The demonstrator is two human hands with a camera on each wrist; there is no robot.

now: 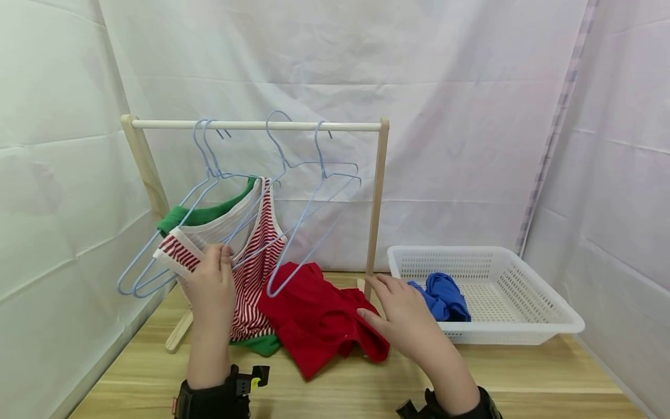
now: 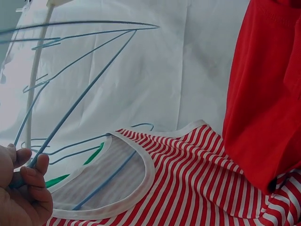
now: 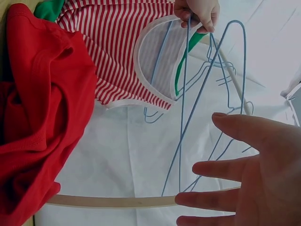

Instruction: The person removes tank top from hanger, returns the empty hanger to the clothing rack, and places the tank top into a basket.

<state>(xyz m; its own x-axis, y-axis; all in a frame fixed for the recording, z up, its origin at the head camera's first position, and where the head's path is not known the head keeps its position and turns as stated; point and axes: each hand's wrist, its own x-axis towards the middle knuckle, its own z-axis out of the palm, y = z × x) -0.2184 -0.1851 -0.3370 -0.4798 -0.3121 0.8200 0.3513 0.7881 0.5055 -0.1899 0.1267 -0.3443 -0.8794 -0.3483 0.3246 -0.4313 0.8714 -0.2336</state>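
Note:
My left hand pinches the left end of a light blue wire hanger, whose hook stays over the rack's rail. Just behind that hand, a red-and-white striped top with white trim hangs on another hanger. A green garment hangs behind the striped one. Crumpled on the tabletop lies a red garment, overlapping the striped top's lower part. My right hand hovers at the red garment's right side, fingers spread and holding nothing.
A wooden rack with a white rail stands on the wood-grain table. One more bare blue hanger hangs toward its right. At right, a white plastic basket holds a bunched blue garment. White sheets enclose the table.

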